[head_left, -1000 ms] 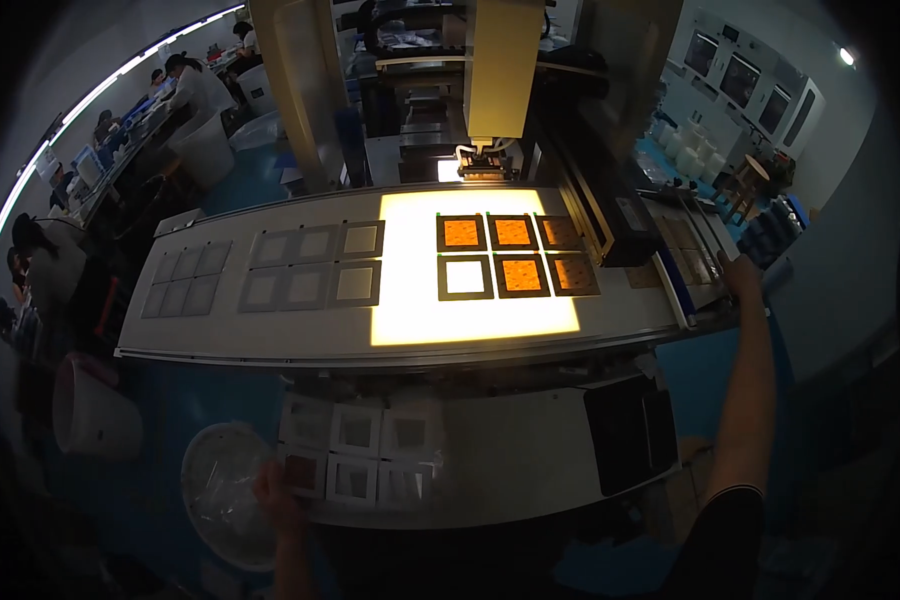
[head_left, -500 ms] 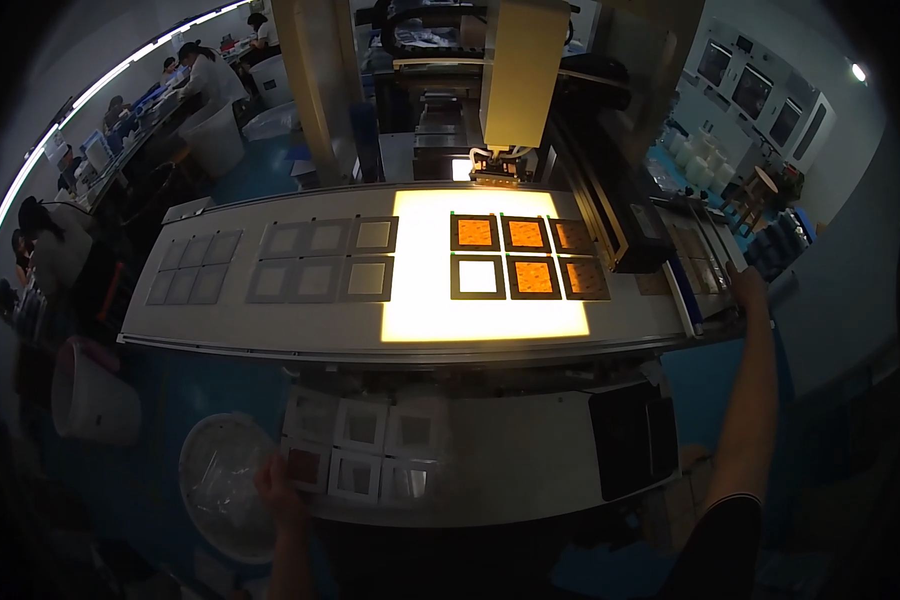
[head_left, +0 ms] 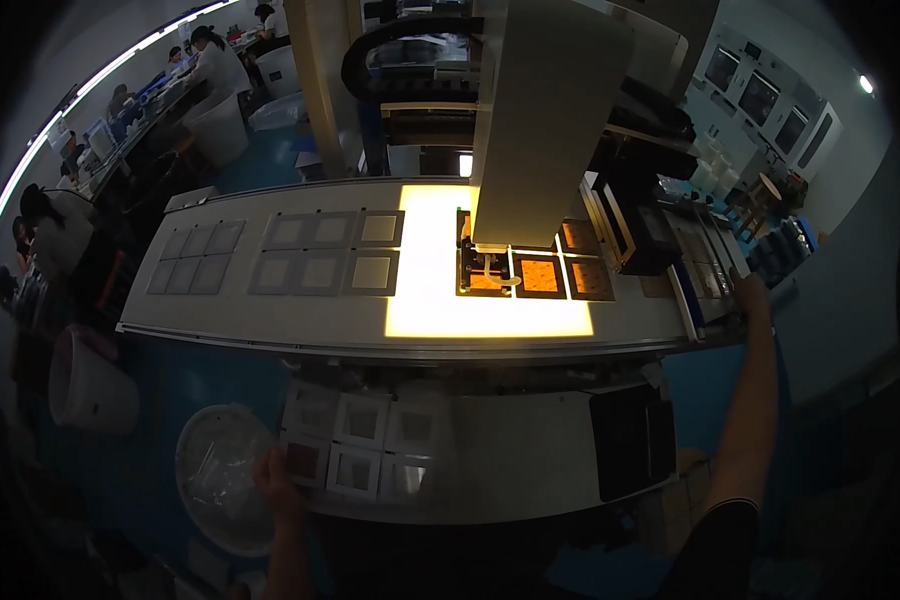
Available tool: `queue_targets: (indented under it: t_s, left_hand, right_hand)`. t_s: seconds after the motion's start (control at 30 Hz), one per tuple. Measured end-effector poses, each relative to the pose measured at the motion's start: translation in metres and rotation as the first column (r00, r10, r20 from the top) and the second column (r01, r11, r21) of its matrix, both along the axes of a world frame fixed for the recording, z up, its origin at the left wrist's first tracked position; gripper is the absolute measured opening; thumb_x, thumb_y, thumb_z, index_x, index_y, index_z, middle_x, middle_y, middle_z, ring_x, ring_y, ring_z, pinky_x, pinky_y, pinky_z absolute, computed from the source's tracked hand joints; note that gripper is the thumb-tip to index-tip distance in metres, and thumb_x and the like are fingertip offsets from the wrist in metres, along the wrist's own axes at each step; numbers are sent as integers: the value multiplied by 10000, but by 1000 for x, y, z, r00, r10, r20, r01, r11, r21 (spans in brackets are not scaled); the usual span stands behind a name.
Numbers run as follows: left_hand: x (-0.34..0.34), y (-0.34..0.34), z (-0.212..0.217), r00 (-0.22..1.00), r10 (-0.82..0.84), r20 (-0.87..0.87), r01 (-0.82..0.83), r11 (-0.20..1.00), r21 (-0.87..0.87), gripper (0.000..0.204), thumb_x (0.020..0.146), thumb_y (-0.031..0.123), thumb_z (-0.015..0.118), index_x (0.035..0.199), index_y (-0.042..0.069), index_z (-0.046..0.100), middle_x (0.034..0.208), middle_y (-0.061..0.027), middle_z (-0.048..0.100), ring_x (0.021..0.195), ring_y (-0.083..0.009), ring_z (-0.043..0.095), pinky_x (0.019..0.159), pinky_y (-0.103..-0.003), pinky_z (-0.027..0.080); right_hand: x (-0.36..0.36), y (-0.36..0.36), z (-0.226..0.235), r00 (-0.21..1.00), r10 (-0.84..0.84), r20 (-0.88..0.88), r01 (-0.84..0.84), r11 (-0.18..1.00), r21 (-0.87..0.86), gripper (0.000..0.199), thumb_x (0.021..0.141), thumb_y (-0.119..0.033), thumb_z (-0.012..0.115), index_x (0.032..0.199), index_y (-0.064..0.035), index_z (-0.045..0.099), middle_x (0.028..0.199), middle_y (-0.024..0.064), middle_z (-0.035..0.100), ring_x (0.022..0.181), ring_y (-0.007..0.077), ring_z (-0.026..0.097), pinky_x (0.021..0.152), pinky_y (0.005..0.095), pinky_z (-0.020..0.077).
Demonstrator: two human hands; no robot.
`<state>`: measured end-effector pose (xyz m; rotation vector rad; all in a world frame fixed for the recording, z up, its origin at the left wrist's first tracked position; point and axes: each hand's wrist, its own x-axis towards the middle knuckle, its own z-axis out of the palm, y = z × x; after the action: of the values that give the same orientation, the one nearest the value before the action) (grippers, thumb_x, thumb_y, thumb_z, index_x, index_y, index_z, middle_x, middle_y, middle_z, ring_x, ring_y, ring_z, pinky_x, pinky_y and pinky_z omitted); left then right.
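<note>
Dimly, at the left end of a long white near table, the left hand is half curled by the edge of a two-row set of six white square frames; whether it pinches them, I can't tell. One frame, front left, bears a reddish-brown square; the other five look pale, so by fill this set seems barely begun. Just beside stands a round pale bin with clear plastic film.

Farther off, the right hand is at the outer edge of a flat panel with glossy brown sections, its grip too dark to judge. On the glowing yellow-white light panel, three dark square frames filled with orange show plainly; a tall beige machine column (quite a blocker) hides much of the rest. Leftward, two groups of pale square frames show no orange. Beyond, people in pale clothes work along a bench.
</note>
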<state>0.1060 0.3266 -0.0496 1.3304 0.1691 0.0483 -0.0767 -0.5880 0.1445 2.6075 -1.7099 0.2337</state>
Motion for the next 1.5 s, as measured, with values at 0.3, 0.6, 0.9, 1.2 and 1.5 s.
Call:
queue_targets:
  t_s: [0.3, 0.6, 0.9, 1.2, 1.5]
  left_hand:
    - [0, 28, -29, 984, 174, -33, -159, 949, 272, 358, 1107, 263, 618, 1305, -35, 637, 1224, -150, 674, 1121, -224, 656, 970, -378, 557]
    - [16, 40, -42, 995, -14, -99, 35, 977, 209, 451, 1107, 331, 614, 1355, -45, 597, 1233, -156, 668, 1112, -234, 665, 938, -365, 577]
    - [2, 10, 19, 978, -122, -168, 151, 973, 176, 334, 1037, 277, 626, 1193, 4, 740, 1138, -157, 756, 1031, -304, 733, 895, -444, 606]
    - [18, 80, -71, 991, -46, -129, 74, 974, 216, 527, 1126, 387, 565, 1398, -63, 588, 1431, -197, 558, 1247, -277, 638, 1032, -376, 568]
    - [11, 85, -75, 993, 116, -27, -83, 836, 543, 471, 1142, 308, 525, 1471, -25, 580, 1455, -207, 544, 1304, -306, 600, 1087, -415, 531]
  right_hand:
    - [21, 35, 13, 996, -74, -53, 74, 997, -1, 776, 1041, -640, 556, 1303, 78, 689, 1311, 315, 699, 1234, 450, 682, 1023, 545, 555]
    - [-32, -87, -14, 958, 107, -265, -162, 967, -197, 642, 1115, -513, 522, 1400, 56, 607, 1072, 249, 736, 762, 374, 721, 658, 551, 568]
    - [-22, -95, -15, 995, -85, 45, 85, 996, -5, 650, 1065, -519, 646, 738, 42, 615, 557, 103, 425, 435, 230, 339, 467, 500, 337]
    - [-6, -55, 3, 977, -88, -193, 105, 991, 80, 714, 907, -602, 800, 785, 91, 682, 725, 186, 643, 618, 300, 640, 598, 496, 533]
    - [-31, -134, -34, 794, 298, -529, -258, 954, 149, 378, 887, -325, 842, 980, 37, 784, 951, 224, 773, 877, 376, 762, 813, 513, 603]
